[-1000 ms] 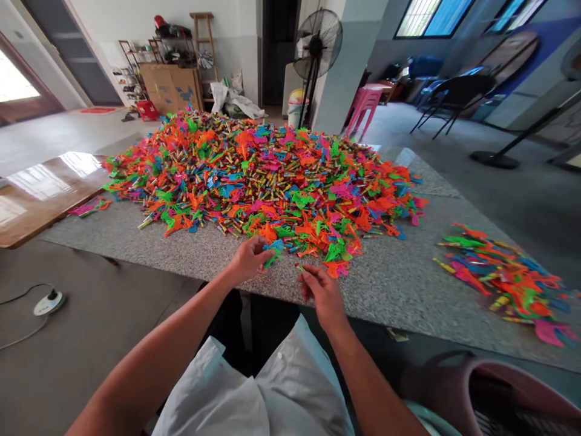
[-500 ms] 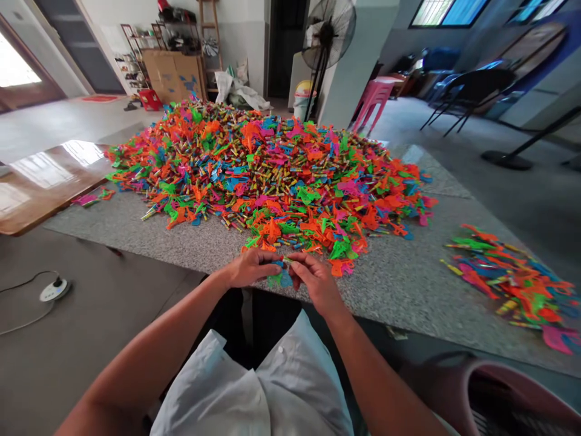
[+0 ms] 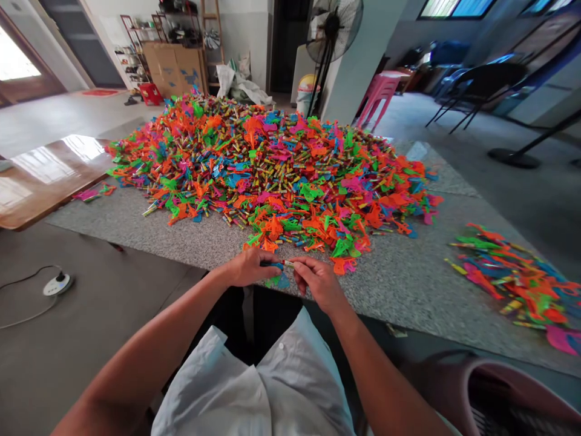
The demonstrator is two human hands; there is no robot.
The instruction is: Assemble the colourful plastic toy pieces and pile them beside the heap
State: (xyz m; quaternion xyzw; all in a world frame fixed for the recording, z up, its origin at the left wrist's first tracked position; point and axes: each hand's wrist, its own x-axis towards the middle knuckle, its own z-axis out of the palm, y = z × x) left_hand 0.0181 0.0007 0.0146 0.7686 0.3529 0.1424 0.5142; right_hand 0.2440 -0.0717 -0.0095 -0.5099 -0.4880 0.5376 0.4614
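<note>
My left hand (image 3: 247,267) pinches a small blue plastic toy piece (image 3: 279,279) at the near edge of the grey granite table (image 3: 399,284). My right hand (image 3: 318,280) meets it from the right, fingers pinched on a thin yellow stick (image 3: 288,264) pushed at the blue piece. Both hands are closed and touch at the fingertips. Just beyond them lies a huge pile of bright plastic pieces and sticks (image 3: 272,163) in orange, green, pink and blue.
A smaller heap of coloured pieces (image 3: 512,278) lies at the table's right. A pink basket rim (image 3: 490,387) is at lower right. A wooden table (image 3: 40,181) adjoins on the left, a power strip (image 3: 57,283) on the floor. A standing fan (image 3: 333,36) and chairs stand behind.
A second ago my hands were apart, the left at the pile's edge and the right holding a stick. They have come together at the table's near edge over the blue piece.
</note>
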